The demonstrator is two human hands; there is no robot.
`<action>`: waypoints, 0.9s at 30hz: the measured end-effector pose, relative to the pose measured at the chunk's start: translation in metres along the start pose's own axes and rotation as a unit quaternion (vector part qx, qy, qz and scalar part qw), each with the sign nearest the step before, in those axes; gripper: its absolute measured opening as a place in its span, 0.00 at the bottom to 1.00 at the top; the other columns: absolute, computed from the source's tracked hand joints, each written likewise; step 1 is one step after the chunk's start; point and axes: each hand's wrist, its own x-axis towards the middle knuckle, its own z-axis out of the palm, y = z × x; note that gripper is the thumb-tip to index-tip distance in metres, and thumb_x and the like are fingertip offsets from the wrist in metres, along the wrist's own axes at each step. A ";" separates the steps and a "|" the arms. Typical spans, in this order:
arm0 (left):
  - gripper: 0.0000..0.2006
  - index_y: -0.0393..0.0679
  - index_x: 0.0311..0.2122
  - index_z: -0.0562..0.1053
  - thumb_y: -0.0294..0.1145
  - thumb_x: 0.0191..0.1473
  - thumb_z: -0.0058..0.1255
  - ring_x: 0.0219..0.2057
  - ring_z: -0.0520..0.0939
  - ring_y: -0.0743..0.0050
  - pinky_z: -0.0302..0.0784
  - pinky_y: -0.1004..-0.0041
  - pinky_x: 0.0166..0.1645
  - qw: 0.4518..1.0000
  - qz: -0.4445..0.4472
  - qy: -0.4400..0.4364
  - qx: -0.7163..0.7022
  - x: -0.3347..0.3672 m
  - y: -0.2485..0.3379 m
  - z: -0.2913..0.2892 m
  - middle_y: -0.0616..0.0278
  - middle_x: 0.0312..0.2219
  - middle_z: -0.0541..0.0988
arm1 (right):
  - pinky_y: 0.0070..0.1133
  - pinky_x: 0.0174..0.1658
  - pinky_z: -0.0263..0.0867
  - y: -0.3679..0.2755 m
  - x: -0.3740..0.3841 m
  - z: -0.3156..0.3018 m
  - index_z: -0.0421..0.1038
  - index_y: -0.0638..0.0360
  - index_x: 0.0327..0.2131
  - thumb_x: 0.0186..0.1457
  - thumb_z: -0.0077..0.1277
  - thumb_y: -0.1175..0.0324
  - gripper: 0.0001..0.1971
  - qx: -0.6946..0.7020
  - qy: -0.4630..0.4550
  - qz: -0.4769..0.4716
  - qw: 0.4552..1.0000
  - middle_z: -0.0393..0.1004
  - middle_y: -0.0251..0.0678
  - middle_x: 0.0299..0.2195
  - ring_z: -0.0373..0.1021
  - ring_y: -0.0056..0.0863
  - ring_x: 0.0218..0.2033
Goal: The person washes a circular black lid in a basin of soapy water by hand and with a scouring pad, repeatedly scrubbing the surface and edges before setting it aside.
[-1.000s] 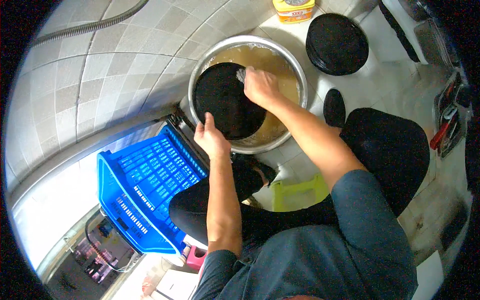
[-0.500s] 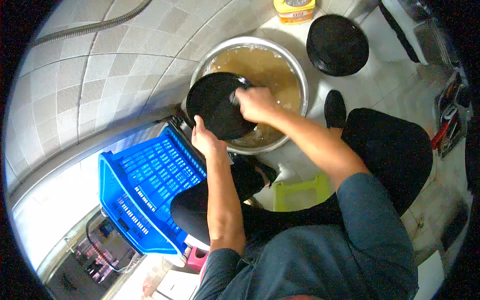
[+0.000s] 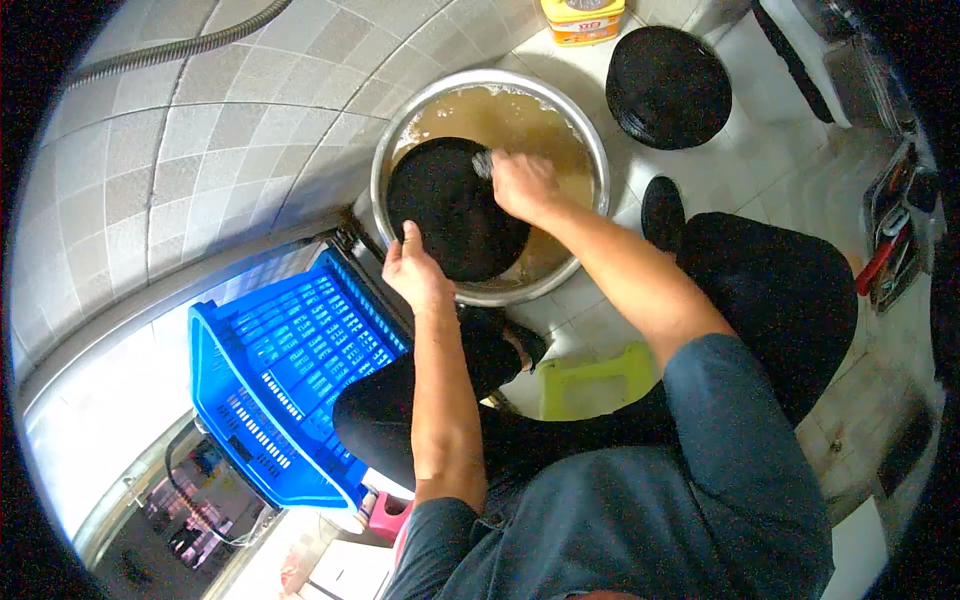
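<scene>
A black round pan [image 3: 450,215] is held tilted over a wide metal basin [image 3: 602,190] of cloudy brown water. My left hand [image 3: 415,272] grips its near left rim, thumb on top and fingers beneath. My right hand [image 3: 525,185] is closed round a small grey scrubber [image 3: 483,164] that looks like steel wool, at the pan's upper right part. Most of the scrubber is hidden by the fingers. The pan's lower edge is close to the water; whether it touches cannot be made out.
More black round pans [image 3: 670,88] lie on the floor at far right, near a yellow container [image 3: 583,22]. A blue plastic basket [image 3: 270,390] stands at left beside the tiled wall [image 3: 240,140]. A lime-green stool [image 3: 597,383] is close to my legs.
My right hand has shifted slightly up and right over the pan with the scrubber. The pan's tilt has changed, and its face looks less shiny. My left hand keeps its grip.
</scene>
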 end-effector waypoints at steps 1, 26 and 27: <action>0.09 0.33 0.32 0.76 0.31 0.55 0.58 0.24 0.72 0.76 0.68 0.75 0.30 1.000 0.005 -0.005 0.013 0.002 0.003 0.002 0.65 0.25 0.77 | 0.46 0.38 0.71 0.002 -0.015 0.005 0.75 0.64 0.33 0.51 0.44 0.72 0.10 0.000 -0.048 0.052 0.997 0.78 0.54 0.29 0.76 0.54 0.33; 0.22 0.31 0.39 0.76 0.47 0.62 0.51 0.32 0.81 0.66 0.78 0.66 0.38 0.996 -0.049 0.004 -0.076 0.019 0.002 -0.009 0.56 0.34 0.81 | 0.44 0.33 0.68 -0.080 -0.027 0.014 0.69 0.55 0.32 0.50 0.51 0.65 0.06 0.195 -0.160 -0.248 0.935 0.76 0.43 0.29 0.74 0.49 0.32; 0.22 0.31 0.39 0.76 0.47 0.61 0.52 0.33 0.81 0.64 0.78 0.65 0.39 0.997 -0.047 0.040 -0.043 0.023 0.000 -0.011 0.54 0.35 0.81 | 0.45 0.33 0.68 -0.075 -0.032 0.013 0.70 0.54 0.32 0.50 0.50 0.66 0.06 0.187 -0.192 -0.257 0.929 0.76 0.44 0.29 0.74 0.49 0.32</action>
